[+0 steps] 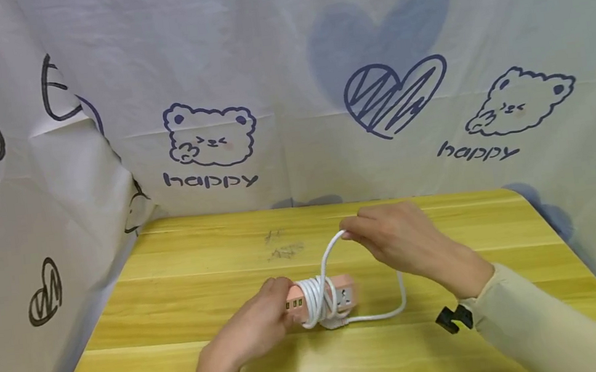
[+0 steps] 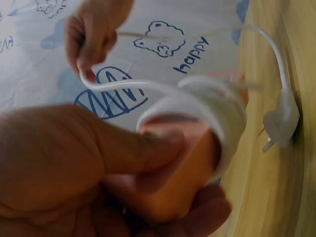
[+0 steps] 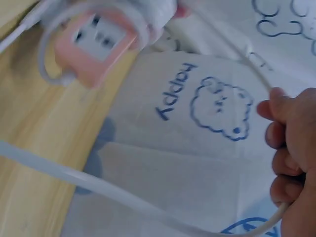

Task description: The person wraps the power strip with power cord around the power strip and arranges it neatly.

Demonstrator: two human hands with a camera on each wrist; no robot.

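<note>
A pink power strip (image 1: 348, 288) with a socket face and USB ports is held above the table by its left end. My left hand (image 1: 256, 321) grips that end, thumb on one side and fingers beneath. White cord (image 1: 312, 299) is wound in several turns round the strip's middle. Up and to the right, my right hand (image 1: 394, 239) pinches the white cord, which arcs from the strip to its fingertips. The free length drops behind this hand and loops back to the plug (image 2: 282, 118), whose metal pins show in the left wrist view.
The wooden table (image 1: 175, 275) has dark scuff marks (image 1: 286, 251) behind the strip. A white cloth (image 1: 282, 57) printed with bears and hearts hangs behind it and along both sides. Black clips (image 1: 454, 319) sit at the sleeve cuffs.
</note>
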